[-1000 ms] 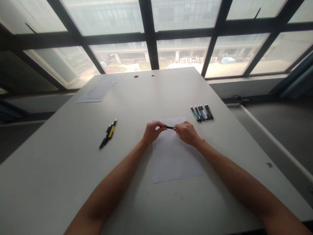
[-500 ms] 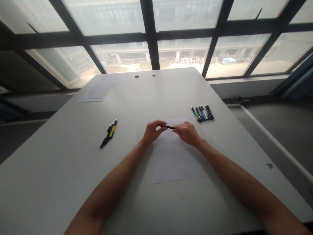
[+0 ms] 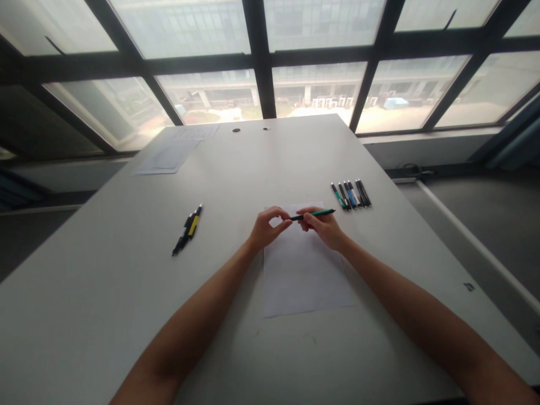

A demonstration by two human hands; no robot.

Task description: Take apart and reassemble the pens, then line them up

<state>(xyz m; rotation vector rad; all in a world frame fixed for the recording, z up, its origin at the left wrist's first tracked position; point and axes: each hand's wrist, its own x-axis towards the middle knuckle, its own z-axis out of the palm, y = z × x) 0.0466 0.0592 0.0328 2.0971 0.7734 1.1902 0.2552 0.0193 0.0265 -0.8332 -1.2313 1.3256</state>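
From where I stand, both hands are on a green-and-black pen [image 3: 324, 212] at mid-frame, over the upper part of a white sheet [image 3: 306, 275]. The right hand [image 3: 323, 226] grips its barrel; the left hand [image 3: 266, 229] pinches the black end. The step looks like handling that end, and I'd say the next move calls for a steady right grip while the left fingertips work or release it.
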